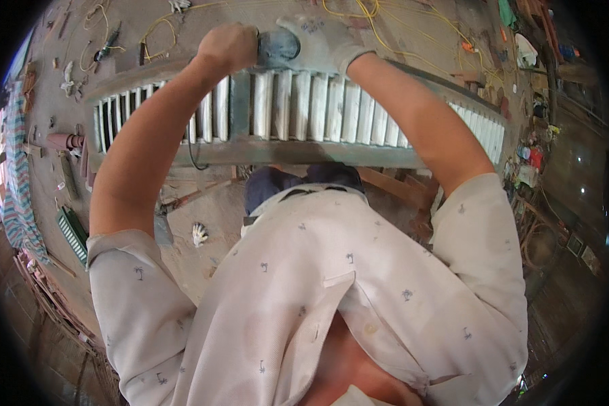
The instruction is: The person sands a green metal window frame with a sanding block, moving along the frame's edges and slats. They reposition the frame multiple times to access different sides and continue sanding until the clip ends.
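A long louvred wooden shutter (318,111) with whitish slats in a grey-green frame lies flat in front of me. On its far rail sits a small dusty grey power sander (277,49). My bare left hand (229,46) grips the sander's left side. My right hand (318,42), in a white work glove, presses on the sander's right side. Both forearms reach over the slats. My pale printed shirt fills the lower half of the view.
Yellow cables (379,27) and small tools lie scattered on the dusty floor beyond the shutter. A smaller green louvred piece (73,233) lies at the left. A striped cloth (17,169) hangs at the far left. Paint tins and clutter (531,159) stand at the right.
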{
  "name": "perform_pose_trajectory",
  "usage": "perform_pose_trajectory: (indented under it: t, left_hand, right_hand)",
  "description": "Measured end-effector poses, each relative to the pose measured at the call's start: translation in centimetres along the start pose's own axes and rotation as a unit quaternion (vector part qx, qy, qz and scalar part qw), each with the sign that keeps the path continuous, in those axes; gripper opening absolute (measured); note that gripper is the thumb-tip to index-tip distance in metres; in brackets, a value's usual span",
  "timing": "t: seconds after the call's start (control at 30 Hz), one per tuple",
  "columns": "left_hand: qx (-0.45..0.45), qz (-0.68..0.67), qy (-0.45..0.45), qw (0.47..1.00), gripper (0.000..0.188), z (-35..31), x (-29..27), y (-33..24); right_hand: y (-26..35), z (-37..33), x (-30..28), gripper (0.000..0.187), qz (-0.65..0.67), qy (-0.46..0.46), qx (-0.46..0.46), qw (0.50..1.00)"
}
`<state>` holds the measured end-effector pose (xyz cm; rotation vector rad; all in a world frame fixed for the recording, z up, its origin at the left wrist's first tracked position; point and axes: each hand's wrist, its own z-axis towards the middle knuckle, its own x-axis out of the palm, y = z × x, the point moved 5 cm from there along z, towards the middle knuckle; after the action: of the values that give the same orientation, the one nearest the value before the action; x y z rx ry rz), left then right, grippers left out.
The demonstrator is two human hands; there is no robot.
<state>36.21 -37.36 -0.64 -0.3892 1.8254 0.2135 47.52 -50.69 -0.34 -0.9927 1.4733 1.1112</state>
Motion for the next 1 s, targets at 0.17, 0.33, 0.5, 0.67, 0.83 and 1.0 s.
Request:
perform_pose_trajectory:
  t: [0.17,0.33,0.5,0.67,0.83,1.0]
  left_hand:
    - [0.028,-0.024,-0.023,0.999,0.03,2.1,1.0,-4.0]
    - [0.018,-0.01,-0.002,1.0,0.031,4.5,1.8,-8.6]
    - [0.042,0.008,0.048,0.998,0.026,6.6,0.3,-16.3]
    - [0.092,-0.011,-0.025,0.995,0.025,9.4,0.3,-22.4]
    - [0.103,-0.015,-0.053,0.993,0.025,11.2,0.1,-28.0]
    - [0.192,-0.009,-0.067,0.979,0.024,12.5,-0.7,-33.0]
  right_hand:
    - [-4.0,-2.6,-1.6,0.076,0.042,0.008,-0.035,0.998]
    - [-7.4,-5.7,-4.4,0.074,0.027,0.008,-0.031,0.999]
    - [-12.6,-10.0,-4.5,0.075,0.025,0.022,-0.019,0.999]
    - [-18.7,-14.1,-4.6,0.076,0.017,0.038,0.005,0.999]
    - [-24.1,-17.9,-4.4,0.078,0.01,0.048,0.02,0.999]
    - [-28.8,-20.7,-3.8,0.079,0.013,0.051,0.034,0.998]
